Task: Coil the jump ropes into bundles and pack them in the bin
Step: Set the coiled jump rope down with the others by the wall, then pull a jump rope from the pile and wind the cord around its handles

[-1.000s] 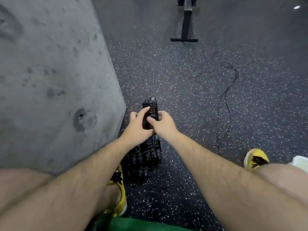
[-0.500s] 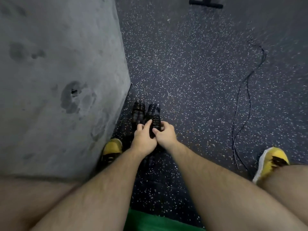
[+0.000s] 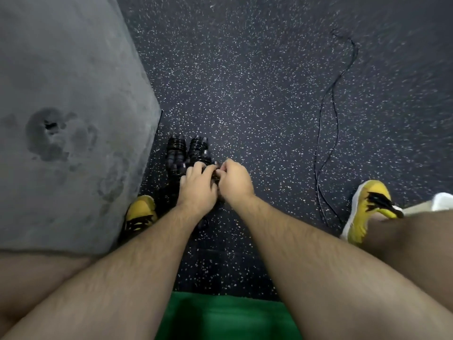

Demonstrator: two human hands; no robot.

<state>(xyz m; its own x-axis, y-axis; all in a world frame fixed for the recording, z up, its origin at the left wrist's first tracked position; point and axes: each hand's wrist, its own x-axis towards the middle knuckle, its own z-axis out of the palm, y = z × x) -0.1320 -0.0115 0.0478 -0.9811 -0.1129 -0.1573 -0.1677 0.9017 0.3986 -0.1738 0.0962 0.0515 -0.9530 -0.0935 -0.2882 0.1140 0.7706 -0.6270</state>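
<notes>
L hand (image 3: 197,187) & R hand (image 3: 234,180) pressed side by side, fingers curled, both gripping black rope bundle (image 3: 199,150). Bundle's two wound ends stick out beyond fingertips, near corner of grey wall (image 3: 73,94). Cannot tell if bundle rests on speckled floor (image 3: 245,94). Loose rope (image 3: 326,143) lies well to R, its near end by yellow shoe (image 3: 365,207).
</notes>
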